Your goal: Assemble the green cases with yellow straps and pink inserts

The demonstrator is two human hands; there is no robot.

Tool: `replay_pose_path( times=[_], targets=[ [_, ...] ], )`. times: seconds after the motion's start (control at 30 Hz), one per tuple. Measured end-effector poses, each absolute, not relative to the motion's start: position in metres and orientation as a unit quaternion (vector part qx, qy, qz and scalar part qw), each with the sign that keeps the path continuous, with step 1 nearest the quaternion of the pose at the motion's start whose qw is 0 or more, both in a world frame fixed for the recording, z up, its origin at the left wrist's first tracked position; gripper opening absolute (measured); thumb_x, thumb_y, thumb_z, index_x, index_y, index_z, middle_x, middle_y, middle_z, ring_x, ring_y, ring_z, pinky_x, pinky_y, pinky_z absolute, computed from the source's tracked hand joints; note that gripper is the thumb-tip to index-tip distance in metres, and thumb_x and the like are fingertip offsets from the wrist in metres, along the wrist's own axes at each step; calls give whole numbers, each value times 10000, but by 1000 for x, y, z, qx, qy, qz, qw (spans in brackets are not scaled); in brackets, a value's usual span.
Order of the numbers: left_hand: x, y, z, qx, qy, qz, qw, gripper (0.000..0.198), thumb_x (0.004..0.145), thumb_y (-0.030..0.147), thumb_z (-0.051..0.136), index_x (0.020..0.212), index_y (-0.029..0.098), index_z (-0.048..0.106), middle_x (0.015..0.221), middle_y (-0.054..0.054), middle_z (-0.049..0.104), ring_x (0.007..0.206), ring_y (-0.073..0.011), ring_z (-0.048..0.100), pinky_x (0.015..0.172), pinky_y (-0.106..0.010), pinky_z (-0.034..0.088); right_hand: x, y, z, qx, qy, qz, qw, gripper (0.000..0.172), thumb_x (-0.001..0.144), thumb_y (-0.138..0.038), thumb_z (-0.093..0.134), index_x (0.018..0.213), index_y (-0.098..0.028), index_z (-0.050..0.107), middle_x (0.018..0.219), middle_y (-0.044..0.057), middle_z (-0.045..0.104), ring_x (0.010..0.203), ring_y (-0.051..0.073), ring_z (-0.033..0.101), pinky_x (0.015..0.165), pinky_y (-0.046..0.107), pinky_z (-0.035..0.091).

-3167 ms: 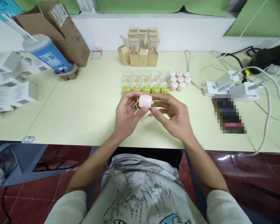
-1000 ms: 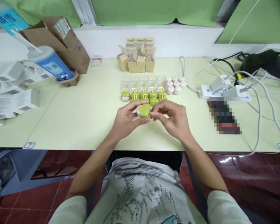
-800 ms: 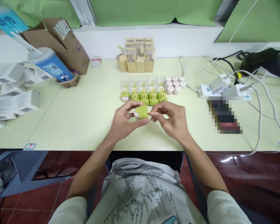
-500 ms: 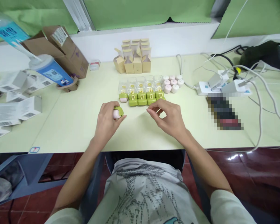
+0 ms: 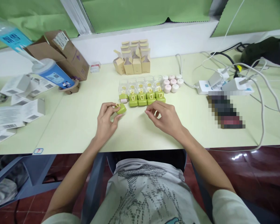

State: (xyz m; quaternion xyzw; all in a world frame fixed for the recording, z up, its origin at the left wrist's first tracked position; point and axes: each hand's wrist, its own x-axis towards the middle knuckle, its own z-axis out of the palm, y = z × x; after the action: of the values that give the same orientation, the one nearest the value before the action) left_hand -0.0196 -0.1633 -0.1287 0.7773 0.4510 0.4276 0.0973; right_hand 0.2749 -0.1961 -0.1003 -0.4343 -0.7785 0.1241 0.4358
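Note:
Between the thumb and fingers of my left hand (image 5: 107,119) is a small green case (image 5: 121,108) with a yellow loop on it, held just over the table. My right hand (image 5: 164,118) is bent into a pinch in front of the green row, and nothing shows at its fingertips. Several similar green cases with yellow loops (image 5: 142,100) stand close together beyond my hands. At the left end of that row, one green case (image 5: 123,98) has a pale pink part showing below.
Behind the row are clear plastic containers (image 5: 140,83) and, to their right, pale pink and white round pieces (image 5: 173,82). Open kraft boxes (image 5: 137,66) stand farther back. White boxes (image 5: 9,116) lie at left; a power strip (image 5: 204,88), cables and a pixelated object (image 5: 226,110) are at right.
The case in my left hand has turned, so its green side and yellow loop face up and the pink part no longer shows. My right hand has shifted slightly left.

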Motion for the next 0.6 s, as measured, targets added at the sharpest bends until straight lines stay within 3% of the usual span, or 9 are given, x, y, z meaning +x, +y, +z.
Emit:
replay_pose_path(
  times=[0.17,0.4,0.6],
  targets=[
    [-19,-135,-130,798,404,433,110,231,1052,476,741,994,255,708,1274,-118,732,1226,-286,721,1049,-493,661,274,-195,-102,-431,-786,109,429,155,1083,-225,616,957,-212,704,881,27,747,703,153,668,656,298,497],
    [-24,-118,-142,803,376,450,105,242,1079,480,713,1013,249,741,1250,-94,816,1237,-282,780,1142,-527,643,276,-194,-104,-443,-787,121,411,158,1085,-224,598,964,-208,700,887,33,730,696,148,635,662,291,478],
    [-25,-113,-150,813,362,455,-8,128,1079,368,764,1049,244,758,1151,-64,864,1120,-268,782,985,-485,652,275,-194,-104,-444,-792,135,396,178,1097,-234,573,979,-196,701,900,43,718,727,156,643,685,288,468]
  ],
)
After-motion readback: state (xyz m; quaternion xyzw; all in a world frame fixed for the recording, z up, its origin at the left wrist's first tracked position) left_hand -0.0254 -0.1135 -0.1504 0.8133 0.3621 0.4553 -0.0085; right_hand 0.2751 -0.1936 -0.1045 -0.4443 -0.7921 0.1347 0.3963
